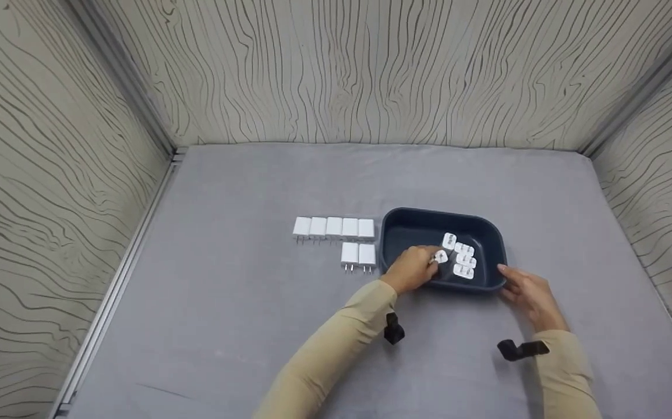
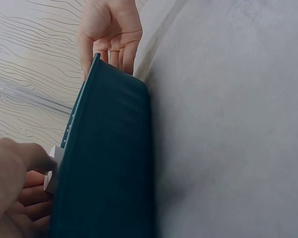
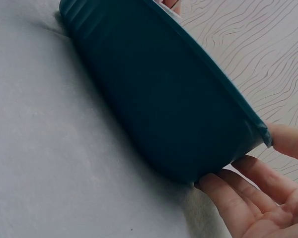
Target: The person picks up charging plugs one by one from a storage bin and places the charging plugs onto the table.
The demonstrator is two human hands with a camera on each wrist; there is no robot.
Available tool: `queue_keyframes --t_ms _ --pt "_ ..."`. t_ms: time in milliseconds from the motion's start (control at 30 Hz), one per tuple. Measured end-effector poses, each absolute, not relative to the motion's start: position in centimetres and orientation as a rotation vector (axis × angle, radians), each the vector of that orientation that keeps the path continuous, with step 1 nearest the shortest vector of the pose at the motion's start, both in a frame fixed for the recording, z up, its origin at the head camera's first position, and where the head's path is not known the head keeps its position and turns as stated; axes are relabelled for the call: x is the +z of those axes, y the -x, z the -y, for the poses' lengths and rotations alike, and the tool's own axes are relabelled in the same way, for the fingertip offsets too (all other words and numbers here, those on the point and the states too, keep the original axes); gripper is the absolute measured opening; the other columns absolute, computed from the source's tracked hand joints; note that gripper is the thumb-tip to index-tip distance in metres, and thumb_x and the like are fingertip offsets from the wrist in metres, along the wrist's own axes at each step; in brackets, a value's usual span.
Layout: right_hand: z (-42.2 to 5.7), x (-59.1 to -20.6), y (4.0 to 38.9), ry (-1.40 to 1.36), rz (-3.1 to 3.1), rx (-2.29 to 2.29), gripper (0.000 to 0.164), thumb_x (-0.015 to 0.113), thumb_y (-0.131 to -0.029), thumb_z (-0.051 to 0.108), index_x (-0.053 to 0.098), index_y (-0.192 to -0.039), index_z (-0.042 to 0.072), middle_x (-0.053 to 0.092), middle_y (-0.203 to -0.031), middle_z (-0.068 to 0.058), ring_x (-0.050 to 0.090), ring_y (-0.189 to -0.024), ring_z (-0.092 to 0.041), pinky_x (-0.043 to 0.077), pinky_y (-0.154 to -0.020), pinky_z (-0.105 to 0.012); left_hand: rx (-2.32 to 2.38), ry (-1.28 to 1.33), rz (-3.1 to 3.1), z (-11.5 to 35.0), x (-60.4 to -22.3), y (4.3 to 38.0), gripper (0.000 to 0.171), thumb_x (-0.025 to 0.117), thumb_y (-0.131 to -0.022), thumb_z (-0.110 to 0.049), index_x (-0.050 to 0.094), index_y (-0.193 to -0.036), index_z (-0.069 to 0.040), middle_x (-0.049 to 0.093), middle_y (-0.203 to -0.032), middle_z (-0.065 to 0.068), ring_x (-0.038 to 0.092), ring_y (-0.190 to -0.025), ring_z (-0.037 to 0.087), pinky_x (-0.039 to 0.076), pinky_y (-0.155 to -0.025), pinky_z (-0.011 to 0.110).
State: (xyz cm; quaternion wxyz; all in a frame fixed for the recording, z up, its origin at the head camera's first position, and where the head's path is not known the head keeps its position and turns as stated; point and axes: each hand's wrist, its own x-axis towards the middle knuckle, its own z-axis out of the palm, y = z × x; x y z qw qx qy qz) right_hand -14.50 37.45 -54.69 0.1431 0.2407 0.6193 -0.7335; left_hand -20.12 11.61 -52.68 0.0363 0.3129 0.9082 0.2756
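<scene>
A dark blue plastic bin [image 1: 409,235] sits on the cloth-covered table, with several white plug chargers [image 1: 464,259] gathered toward its right side. Over the bin's near left part, my left hand [image 1: 410,270] pinches one white charger [image 1: 441,256]. That charger [image 2: 53,168] also shows between thumb and fingers beside the rim in the left wrist view. At the bin's near right corner, my right hand [image 1: 533,295] grips the bin, its thumb at the rim and the fingers [image 3: 233,201] against the lower wall. The bin's inside is out of sight in both wrist views.
Left of the bin, several white chargers [image 1: 334,227] stand side by side in a row, prongs toward me. Two more chargers [image 1: 358,254] lie in front of that row's right end, close to the bin. Patterned panels [image 1: 336,70] wall the table at back and sides.
</scene>
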Motion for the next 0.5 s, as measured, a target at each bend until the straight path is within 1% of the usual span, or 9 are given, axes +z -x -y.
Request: queue_keyframes --t_ms 133,167,267,367,500 --pt "-37.5 -54.7 14.4 -0.695 -1.786 -2.123 0.011 0.066 -0.090 0.022 0.068 -0.081 0.027 0.072 -0.083 0.017 0.068 -0.084 0.004 0.057 -0.076 -0.014 0.885 -0.983 -2.809 -11.2 -52.7 20.1 0.027 0.058 -0.089 -0.011 0.067 -0.114 -0.007 0.074 -0.103 0.005 0.069 -0.091 0.014 0.056 -0.078 0.024" --pt "-37.5 -54.7 14.4 -0.700 -1.792 -2.117 0.011 0.066 -0.090 0.022 0.068 -0.081 0.027 0.073 -0.083 0.017 0.068 -0.084 0.004 0.057 -0.076 -0.014 0.891 -0.987 -2.813 -11.1 -52.7 20.1 0.025 0.059 -0.088 -0.011 0.068 -0.111 -0.007 0.074 -0.099 0.005 0.068 -0.087 0.013 0.055 -0.075 0.023" --pt "-37.5 -54.7 14.4 -0.709 -1.797 -2.105 0.011 0.066 -0.091 0.022 0.068 -0.081 0.027 0.073 -0.082 0.017 0.068 -0.083 0.005 0.057 -0.076 -0.014 0.921 -0.982 -2.811 -10.7 -52.6 20.1 0.024 0.061 -0.086 -0.011 0.068 -0.109 -0.007 0.074 -0.095 0.004 0.064 -0.080 0.011 0.053 -0.070 0.021" --pt "-37.5 -54.8 14.5 -0.715 -1.787 -2.108 0.011 0.065 -0.091 0.022 0.069 -0.081 0.025 0.072 -0.082 0.017 0.068 -0.083 0.005 0.056 -0.076 -0.014 0.925 -0.962 -2.818 -10.4 -52.4 20.1 0.026 0.062 -0.086 -0.012 0.068 -0.110 -0.007 0.074 -0.096 0.004 0.063 -0.079 0.010 0.052 -0.070 0.020" --pt "-37.5 -54.7 14.4 -0.697 -1.774 -2.120 0.011 0.065 -0.091 0.022 0.070 -0.082 0.025 0.073 -0.082 0.016 0.068 -0.083 0.004 0.056 -0.077 -0.014 0.957 -0.942 -2.844 -9.8 -52.3 20.3 0.028 0.062 -0.086 -0.012 0.067 -0.113 -0.006 0.075 -0.100 0.005 0.068 -0.085 0.012 0.054 -0.074 0.020"
